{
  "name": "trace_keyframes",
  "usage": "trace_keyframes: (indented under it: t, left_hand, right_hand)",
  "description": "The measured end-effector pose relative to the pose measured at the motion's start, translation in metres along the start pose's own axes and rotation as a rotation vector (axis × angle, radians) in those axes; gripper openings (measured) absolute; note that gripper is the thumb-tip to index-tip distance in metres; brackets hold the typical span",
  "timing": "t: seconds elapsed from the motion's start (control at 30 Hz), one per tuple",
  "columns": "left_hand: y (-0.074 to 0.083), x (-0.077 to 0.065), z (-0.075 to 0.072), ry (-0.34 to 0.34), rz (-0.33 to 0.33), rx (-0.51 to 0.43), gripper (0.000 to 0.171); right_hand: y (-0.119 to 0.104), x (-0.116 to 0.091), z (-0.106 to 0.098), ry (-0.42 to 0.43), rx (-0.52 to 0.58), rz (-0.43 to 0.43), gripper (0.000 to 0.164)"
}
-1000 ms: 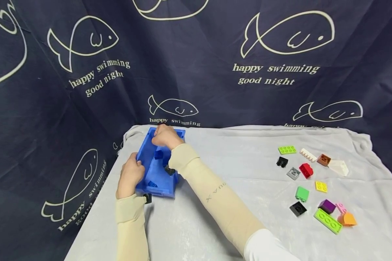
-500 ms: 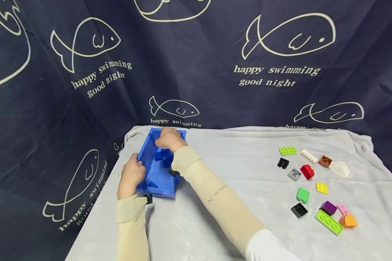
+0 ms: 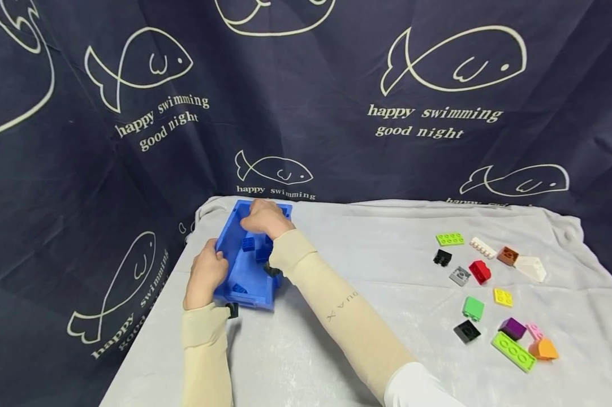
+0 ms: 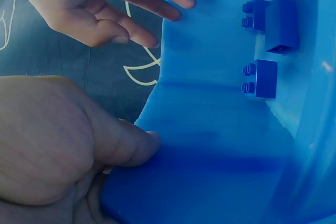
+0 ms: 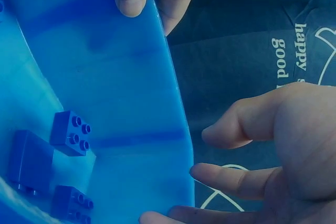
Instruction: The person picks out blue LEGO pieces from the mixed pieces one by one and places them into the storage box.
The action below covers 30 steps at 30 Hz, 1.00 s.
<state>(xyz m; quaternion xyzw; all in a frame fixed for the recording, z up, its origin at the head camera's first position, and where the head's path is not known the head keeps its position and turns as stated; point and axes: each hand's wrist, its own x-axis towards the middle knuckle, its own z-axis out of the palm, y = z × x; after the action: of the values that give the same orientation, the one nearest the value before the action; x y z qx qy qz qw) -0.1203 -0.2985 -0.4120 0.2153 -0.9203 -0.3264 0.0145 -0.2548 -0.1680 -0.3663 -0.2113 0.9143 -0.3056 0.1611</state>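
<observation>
My left hand [image 3: 207, 272] grips the left wall of a blue plastic bin [image 3: 252, 298], with the thumb over the rim. Above the bin's far half is my right hand [image 3: 267, 218]. In the right wrist view the right hand [image 5: 283, 150] has its fingers spread near the rim and holds nothing. Blue toy bricks lie inside the bin: a studded one [image 4: 266, 78], a brick turned on its side [image 4: 282, 24] and another studded brick [image 4: 254, 14] partly behind it. Near the bin's front end sits one more blue brick [image 3: 238, 288].
Loose toy bricks are scattered on the white cloth [image 3: 367, 243] at the right, among them a lime brick [image 3: 449, 239], a red brick [image 3: 479, 272], a green brick [image 3: 473, 308] and an orange brick [image 3: 544, 349]. A dark fish-print curtain [image 3: 336, 141] hangs behind.
The right hand has shifted slightly right and its fingers have lifted a little within the bin; more blue bricks show beside its wrist. The left hand keeps its grip on the wall.
</observation>
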Motion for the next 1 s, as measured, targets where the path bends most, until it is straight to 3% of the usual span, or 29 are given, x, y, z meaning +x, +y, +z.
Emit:
trace_keyframes:
  t: [0.17,0.37,0.6,0.8,1.0]
  left_hand:
    - [0.001,0.000,-0.001,0.000,-0.008,0.003,0.046]
    - [0.001,0.000,0.000,0.000,-0.005,0.000,0.046]
    - [0.000,-0.002,0.000,0.003,-0.001,0.001,0.047]
    - [-0.001,-0.004,0.000,0.017,0.010,-0.004,0.047]
    - [-0.001,-0.002,0.000,0.008,0.009,-0.005,0.047]
  right_hand:
    - [-0.002,-0.003,-0.003,0.011,0.017,-0.016,0.022]
    - [-0.007,-0.013,-0.009,0.019,0.017,-0.014,0.043]
    - [-0.013,-0.030,-0.028,0.056,0.037,-0.072,0.041]
    - [-0.013,-0.059,-0.050,0.133,0.063,-0.140,0.048]
    - [0.001,-0.091,-0.067,0.339,0.031,-0.245,0.045]
